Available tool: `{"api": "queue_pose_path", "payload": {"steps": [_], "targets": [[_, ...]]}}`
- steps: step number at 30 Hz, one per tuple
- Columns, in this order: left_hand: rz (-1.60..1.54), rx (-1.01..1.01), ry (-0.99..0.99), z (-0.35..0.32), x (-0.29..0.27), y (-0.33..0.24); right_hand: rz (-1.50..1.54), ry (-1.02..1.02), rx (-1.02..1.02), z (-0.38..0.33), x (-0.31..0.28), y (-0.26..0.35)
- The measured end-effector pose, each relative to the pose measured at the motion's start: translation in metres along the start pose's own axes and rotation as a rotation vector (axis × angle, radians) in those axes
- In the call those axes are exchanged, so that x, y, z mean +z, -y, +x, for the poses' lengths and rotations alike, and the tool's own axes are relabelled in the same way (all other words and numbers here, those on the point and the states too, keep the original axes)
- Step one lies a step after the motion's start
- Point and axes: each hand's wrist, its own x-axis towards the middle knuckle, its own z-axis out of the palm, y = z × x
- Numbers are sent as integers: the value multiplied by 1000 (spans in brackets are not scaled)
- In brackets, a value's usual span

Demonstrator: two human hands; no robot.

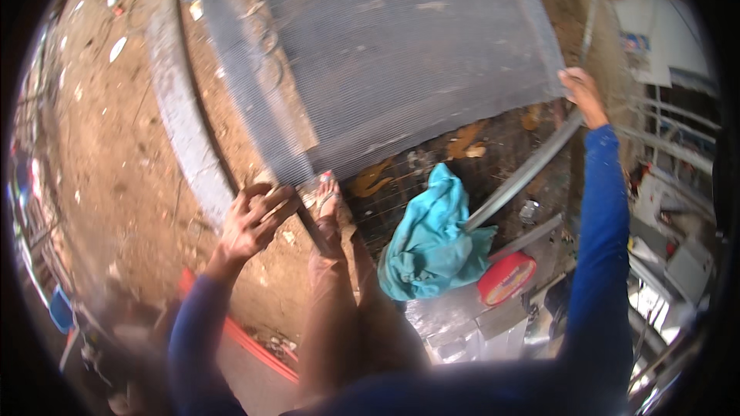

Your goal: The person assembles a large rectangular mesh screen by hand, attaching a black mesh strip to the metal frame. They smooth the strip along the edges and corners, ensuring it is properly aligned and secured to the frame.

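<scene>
A wide sheet of grey wire mesh (416, 54) stretches away in front of me over a dark, stained board. My right hand (583, 96) grips the mesh at its near right corner. On the left runs a narrower grey mesh strip (247, 85); whether it joins the wide sheet I cannot tell. My left hand (258, 223), fingers curled, is at the near end of that strip. A dark flat bar (311, 227) slants down from those fingers toward my leg. What lies inside the left palm is hidden.
A turquoise cloth (435, 243) lies crumpled before my legs, beside a metal bar (528, 177) and a round red container (506, 279). Left, a long pale beam (185, 108) curves across littered dirt ground. Metal frames and clutter (678, 254) crowd the right side.
</scene>
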Motion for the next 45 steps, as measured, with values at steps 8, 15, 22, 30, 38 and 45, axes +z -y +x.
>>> {"api": "queue_pose_path", "payload": {"steps": [8,15,22,30,38,45], "targets": [[-1,-57,-150,-15,13,7,-295,-496,-475,-60,52,57],[-7,9,-61,-15,13,8,-210,41,-1374,-263,274,211],[142,-18,-92,-10,8,14,-317,155,-1471,-275,363,230],[19,-91,-225,0,13,8,-273,98,-1518,-267,380,227],[-108,-298,-358,6,22,-15,-248,-61,-1675,-259,380,241],[-21,-469,-363,-7,44,-29,-230,100,-1664,-251,375,255]]}}
